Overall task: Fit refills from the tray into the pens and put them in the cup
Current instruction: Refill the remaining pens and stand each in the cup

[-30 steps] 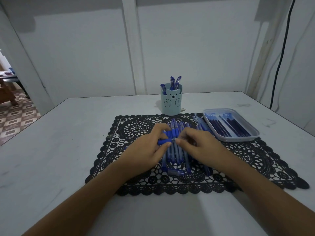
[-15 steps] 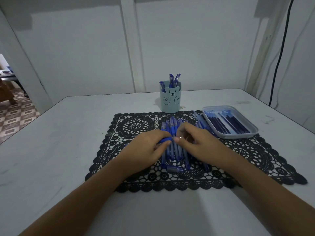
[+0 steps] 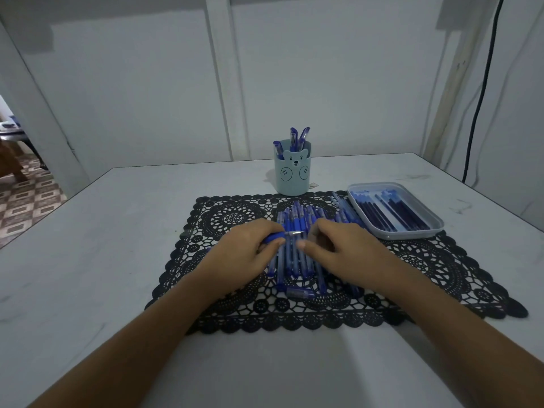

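My left hand (image 3: 250, 248) grips a blue pen (image 3: 273, 237) whose metal tip points right toward my right hand (image 3: 338, 245). My right hand's fingers are curled at that tip; what they pinch is too small to make out. Both hands hover over a pile of blue pens (image 3: 297, 251) lying on a black lace mat (image 3: 426, 272). A light blue bear cup (image 3: 293, 172) with three pens in it stands behind the mat. A grey tray (image 3: 424, 228) of dark refills sits at the mat's right rear.
The white table (image 3: 88, 275) ends at a wall behind the cup. A black cable (image 3: 479, 92) hangs down the wall at the right. One loose pen cap (image 3: 300, 293) lies at the near end of the pile.
The hands have drawn slightly apart, baring the pen's metal tip between them. The view has tilted a little; the pile, cup and tray stay put.
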Motion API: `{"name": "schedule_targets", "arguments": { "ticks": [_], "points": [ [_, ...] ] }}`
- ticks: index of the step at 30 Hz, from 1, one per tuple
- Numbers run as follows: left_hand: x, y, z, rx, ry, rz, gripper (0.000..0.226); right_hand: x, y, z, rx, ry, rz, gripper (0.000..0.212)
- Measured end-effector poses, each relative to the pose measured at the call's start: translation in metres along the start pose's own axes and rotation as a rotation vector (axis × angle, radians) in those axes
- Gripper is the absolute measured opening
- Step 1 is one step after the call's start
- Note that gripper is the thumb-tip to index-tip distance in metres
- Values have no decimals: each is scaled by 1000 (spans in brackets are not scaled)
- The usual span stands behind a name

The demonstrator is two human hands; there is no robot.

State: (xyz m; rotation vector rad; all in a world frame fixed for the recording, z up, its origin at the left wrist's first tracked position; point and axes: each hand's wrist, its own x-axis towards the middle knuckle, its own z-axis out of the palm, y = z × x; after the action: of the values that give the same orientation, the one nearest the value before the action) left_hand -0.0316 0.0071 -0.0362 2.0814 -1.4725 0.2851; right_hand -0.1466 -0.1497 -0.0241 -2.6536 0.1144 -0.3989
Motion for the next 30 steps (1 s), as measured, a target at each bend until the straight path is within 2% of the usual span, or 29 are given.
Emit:
{"name": "schedule_targets", "arguments": {
  "ticks": [5,7,10,13,17,30],
  "points": [
    [0,-10,-7,12,57,-106,19,-8,-11,-1,-167,-274,-192,35],
    [0,-10,-7,14,63,-113,20,-9,-13,2,-184,-315,-218,29],
    [0,-9,-7,12,51,-102,22,-7,-15,2,-22,-249,-181,21],
    [0,-7,-7,-10,30,-110,24,-3,-10,-4,151,-72,17,13],
    [1,-7,-6,-25,-29,-84,27,4,4,-6,184,99,129,16],
    [0,-4,-6,-8,-68,-51,20,3,4,-8,377,87,70,8]
  ]
}}
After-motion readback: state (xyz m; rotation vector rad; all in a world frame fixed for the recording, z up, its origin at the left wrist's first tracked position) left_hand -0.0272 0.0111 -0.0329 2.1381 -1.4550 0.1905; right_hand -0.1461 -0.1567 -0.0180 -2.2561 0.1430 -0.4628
